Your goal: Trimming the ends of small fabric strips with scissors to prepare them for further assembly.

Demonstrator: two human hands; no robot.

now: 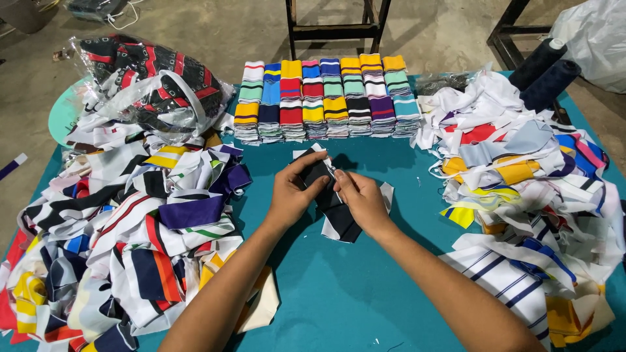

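Black-and-white fabric strip (334,207) lies flat on the teal table (339,293) (for alignment), pinched by left hand (292,192) and right hand (362,199).

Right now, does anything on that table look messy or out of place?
Yes. The folded stacks at the back sit in tidy rows, but loose scrap heaps on the left and right spill over the table edges. Both hands hold a dark strip.
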